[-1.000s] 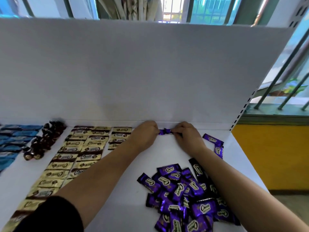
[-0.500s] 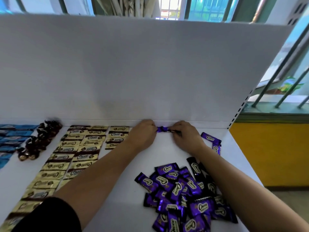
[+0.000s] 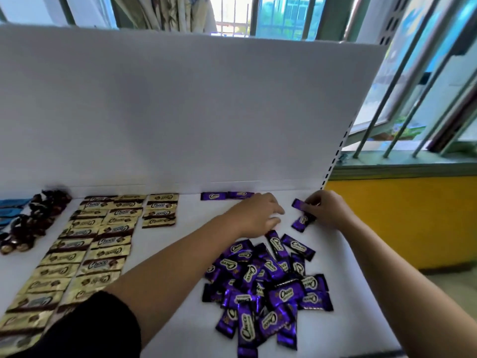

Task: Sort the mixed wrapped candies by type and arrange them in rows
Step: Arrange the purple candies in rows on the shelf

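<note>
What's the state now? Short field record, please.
sorted: gold foil-wrapped candies in rows; two purple foil-wrapped candies side by side at the back
unsorted: loose pile of purple candies
right: right hand pinches one purple foil-wrapped candy
left: left hand relaxed, holds nothing
surface: white table
</note>
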{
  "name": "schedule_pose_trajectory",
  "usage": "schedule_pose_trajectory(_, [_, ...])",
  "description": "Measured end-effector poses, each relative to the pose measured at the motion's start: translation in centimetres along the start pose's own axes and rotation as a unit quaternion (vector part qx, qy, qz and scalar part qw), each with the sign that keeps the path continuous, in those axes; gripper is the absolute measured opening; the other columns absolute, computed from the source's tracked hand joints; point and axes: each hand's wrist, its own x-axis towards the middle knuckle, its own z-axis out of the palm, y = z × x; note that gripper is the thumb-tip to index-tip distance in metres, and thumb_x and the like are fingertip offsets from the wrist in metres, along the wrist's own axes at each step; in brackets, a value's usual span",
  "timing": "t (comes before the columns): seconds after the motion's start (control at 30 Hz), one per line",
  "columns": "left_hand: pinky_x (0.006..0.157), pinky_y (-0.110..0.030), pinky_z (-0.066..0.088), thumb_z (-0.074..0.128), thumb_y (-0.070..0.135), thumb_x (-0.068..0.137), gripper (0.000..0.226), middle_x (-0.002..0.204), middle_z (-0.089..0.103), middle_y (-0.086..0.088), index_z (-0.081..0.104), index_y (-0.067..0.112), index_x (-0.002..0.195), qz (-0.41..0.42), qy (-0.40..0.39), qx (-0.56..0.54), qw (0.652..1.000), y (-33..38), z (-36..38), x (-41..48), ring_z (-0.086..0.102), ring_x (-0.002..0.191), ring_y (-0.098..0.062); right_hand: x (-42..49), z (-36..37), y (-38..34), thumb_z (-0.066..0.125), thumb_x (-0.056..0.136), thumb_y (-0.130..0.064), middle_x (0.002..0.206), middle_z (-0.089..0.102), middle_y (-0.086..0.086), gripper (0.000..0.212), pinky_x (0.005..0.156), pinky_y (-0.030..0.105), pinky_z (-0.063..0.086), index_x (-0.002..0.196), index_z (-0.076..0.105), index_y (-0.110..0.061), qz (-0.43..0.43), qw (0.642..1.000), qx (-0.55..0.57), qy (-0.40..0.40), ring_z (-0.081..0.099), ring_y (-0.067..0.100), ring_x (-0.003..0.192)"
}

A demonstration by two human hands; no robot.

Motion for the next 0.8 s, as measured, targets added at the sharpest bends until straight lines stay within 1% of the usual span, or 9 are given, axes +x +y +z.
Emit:
schedule_pose_trajectory(0.13, [0.106, -0.044, 0.036, 0.044, 0.046, 0.098, 0.047, 0.144, 0.041, -0.003, 0.049, 0.024, 0.139, -0.008, -0.055, 0.058, 0.997, 3.1, 0.8, 2.9, 0.038, 0.128, -0.026, -1.3, 0.0, 1.0, 0.075, 0.081, -0.030, 0.083, 0.066, -0.001, 0.015, 0.058, 0.024, 0.039, 0.083, 0.066, -0.018, 0.017, 0.998, 0.036, 0.043, 0.058, 0.014, 0.077])
schedule_pose_trajectory(0.2, [0.099, -0.045, 0.041, 0.049, 0.052, 0.094, 0.050, 0.135, 0.046, -0.007, 0.057, 0.019, 0.130, -0.025, -0.038, 0.090, 0.995, 4.0, 1.4, 3.7, 0.044, 0.121, -0.029, -1.9, 0.0, 1.2, 0.075, 0.080, -0.029, 0.081, 0.066, -0.002, 0.013, 0.057, 0.022, 0.038, 0.083, 0.067, -0.018, 0.019, 0.998, 0.046, 0.048, 0.059, 0.014, 0.077])
schedule_pose_trajectory(0.3, [0.088, -0.037, 0.048, 0.063, 0.043, 0.089, 0.034, 0.120, 0.057, -0.006, 0.070, 0.019, 0.112, -0.045, 0.027, 0.013, 0.999, 4.4, 2.0, 4.5, 0.055, 0.108, -0.027, -2.4, -0.1, 1.2, 0.075, 0.080, -0.028, 0.082, 0.067, -0.002, 0.014, 0.060, 0.025, 0.041, 0.085, 0.069, -0.017, 0.016, 0.998, 0.043, 0.043, 0.059, 0.013, 0.076])
schedule_pose_trajectory(0.37, [0.083, -0.033, 0.051, 0.070, 0.035, 0.085, 0.025, 0.109, 0.066, -0.004, 0.074, 0.019, 0.104, -0.067, 0.031, -0.030, 0.997, 4.3, 1.8, 4.6, 0.062, 0.100, -0.024, -2.5, -0.1, 1.2, 0.075, 0.080, -0.026, 0.083, 0.066, -0.003, 0.013, 0.063, 0.026, 0.044, 0.086, 0.068, -0.017, 0.014, 0.998, 0.044, 0.042, 0.059, 0.012, 0.077])
schedule_pose_trajectory(0.47, [0.082, -0.034, 0.054, 0.071, 0.025, 0.081, 0.017, 0.100, 0.070, -0.005, 0.072, 0.017, 0.097, -0.090, 0.020, -0.047, 0.995, 3.6, 0.8, 3.8, 0.064, 0.093, -0.023, -2.7, -0.2, 0.7, 0.076, 0.080, -0.023, 0.081, 0.066, -0.005, 0.011, 0.058, 0.021, 0.041, 0.084, 0.067, -0.020, 0.003, 0.997, 0.063, 0.041, 0.058, 0.008, 0.074])
schedule_pose_trajectory(0.57, [0.086, -0.033, 0.054, 0.068, 0.023, 0.085, 0.018, 0.106, 0.071, -0.003, 0.074, 0.017, 0.101, -0.109, 0.037, -0.069, 0.991, 1.6, -0.6, 2.0, 0.065, 0.097, -0.020, -2.8, 0.0, -0.5, 0.079, 0.078, -0.019, 0.078, 0.069, -0.008, 0.011, 0.058, 0.017, 0.041, 0.079, 0.068, -0.023, -0.022, 0.992, 0.125, 0.026, 0.062, 0.007, 0.073])
schedule_pose_trajectory(0.63, [0.088, -0.029, 0.052, 0.066, 0.018, 0.086, 0.020, 0.108, 0.072, -0.003, 0.075, 0.014, 0.104, -0.129, 0.046, -0.074, 0.988, -0.4, -1.5, 0.4, 0.065, 0.099, -0.018, -2.8, 0.6, -2.0, 0.079, 0.077, -0.017, 0.077, 0.070, -0.008, 0.013, 0.061, 0.017, 0.044, 0.077, 0.068, -0.025, -0.044, 0.986, 0.159, 0.003, 0.064, 0.007, 0.072])
schedule_pose_trajectory(0.73, [0.088, -0.025, 0.049, 0.064, 0.016, 0.088, 0.023, 0.112, 0.072, -0.006, 0.074, 0.011, 0.108, -0.162, 0.062, -0.071, 0.982, -3.1, -2.4, -2.3, 0.065, 0.102, -0.018, -2.5, 2.2, -4.4, 0.078, 0.077, -0.019, 0.078, 0.071, -0.010, 0.013, 0.069, 0.020, 0.047, 0.077, 0.068, -0.027, -0.090, 0.984, 0.144, -0.047, 0.065, 0.006, 0.075])
schedule_pose_trajectory(0.8, [0.088, -0.022, 0.047, 0.065, 0.019, 0.090, 0.024, 0.113, 0.071, -0.005, 0.073, 0.012, 0.110, -0.181, 0.079, -0.068, 0.978, -4.7, -2.5, -3.9, 0.065, 0.102, -0.017, -2.4, 3.4, -6.0, 0.076, 0.079, -0.024, 0.081, 0.068, -0.015, 0.010, 0.069, 0.014, 0.043, 0.078, 0.069, -0.031, -0.128, 0.983, 0.116, -0.059, 0.062, 0.001, 0.078])
